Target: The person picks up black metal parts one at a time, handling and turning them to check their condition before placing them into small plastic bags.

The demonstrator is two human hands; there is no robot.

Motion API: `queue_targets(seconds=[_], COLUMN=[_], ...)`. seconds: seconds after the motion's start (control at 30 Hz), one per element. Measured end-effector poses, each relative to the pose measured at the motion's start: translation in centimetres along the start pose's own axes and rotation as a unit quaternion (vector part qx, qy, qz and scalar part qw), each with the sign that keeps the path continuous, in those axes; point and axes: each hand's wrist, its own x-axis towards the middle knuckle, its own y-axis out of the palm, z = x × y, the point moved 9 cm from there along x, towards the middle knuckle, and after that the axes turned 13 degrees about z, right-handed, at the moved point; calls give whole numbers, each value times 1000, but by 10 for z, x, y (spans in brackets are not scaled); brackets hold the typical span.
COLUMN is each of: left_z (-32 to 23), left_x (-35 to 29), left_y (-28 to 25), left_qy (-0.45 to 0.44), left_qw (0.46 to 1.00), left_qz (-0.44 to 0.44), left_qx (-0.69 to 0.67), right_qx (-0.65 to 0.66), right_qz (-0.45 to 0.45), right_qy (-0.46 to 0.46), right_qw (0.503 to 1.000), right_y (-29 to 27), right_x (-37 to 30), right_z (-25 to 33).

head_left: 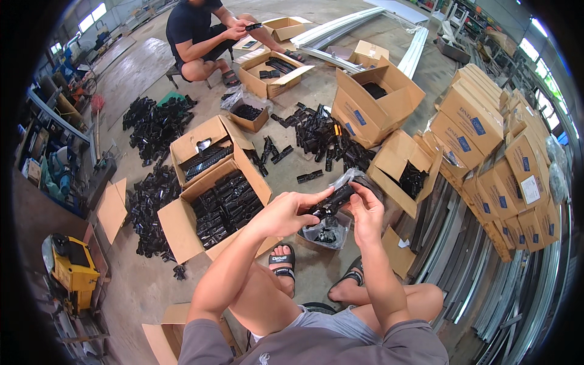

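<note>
Both my hands are raised over a small plastic-lined box (342,238), gripping one black tube-shaped plastic part (332,204). My left hand (285,213) is closed around its near left end, with the thumb along the top. At the far right end, my right hand (366,214) has its fingers closed on the same part. Small black pieces (327,235) show in the clear plastic below. To the left stands an open cardboard box (177,226) packed with rows of similar black parts (228,205).
Loose black parts lie in heaps left (149,210) and ahead (316,131). More open boxes (377,103) stand around. A co-worker (198,42) sits far left, holding a black part. Stacked cartons (468,125) and long metal profiles (441,243) fill the right. A yellow machine (76,274) stands left.
</note>
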Motion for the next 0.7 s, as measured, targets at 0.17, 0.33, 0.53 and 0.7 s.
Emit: queue_targets(seconds=[0.17,0.33,0.53,0.7], left_z=[2,-7,-24,-25], left_x=[0,-5,-10,-11], left_y=[-1,-6,-11,-11], left_qy=[64,33,44,60], left_qw=[996,995,996,993], left_qz=[-25,-45,-75,-90], left_qx=[-48,-80,-35,-43], right_qx=[8,54,78,74], right_qz=[3,-3,-12,-8], right_qy=[0,-24,-36,-38], right_qw=[1000,998,996,996], right_y=[7,9,9,10], right_x=[4,6,7,9], right_z=[-2,4,9,11])
